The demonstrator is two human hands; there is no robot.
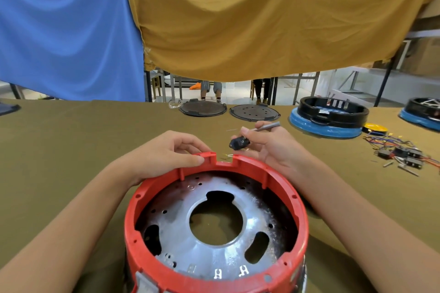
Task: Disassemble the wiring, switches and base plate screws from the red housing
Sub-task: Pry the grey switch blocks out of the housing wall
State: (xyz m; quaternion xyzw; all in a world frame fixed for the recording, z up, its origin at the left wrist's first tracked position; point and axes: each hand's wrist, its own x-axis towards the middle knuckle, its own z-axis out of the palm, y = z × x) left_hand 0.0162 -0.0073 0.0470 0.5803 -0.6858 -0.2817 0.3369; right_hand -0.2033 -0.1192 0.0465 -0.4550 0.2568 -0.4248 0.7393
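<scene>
Left hand (164, 152) pinches the red housing (214, 221) rim, right hand (266, 145) grips probably a black switch (239, 143) and a tool; either could drop.

We are seeing bright, even daylight coming in from the open space beyond the hanging cloths (262, 19). Shadows are lying soft and faint on the table (59, 145). Glare is glinting off the metal base plate (252, 223). The wide lens is bending the edges, and the far background is looking slightly soft.
</scene>
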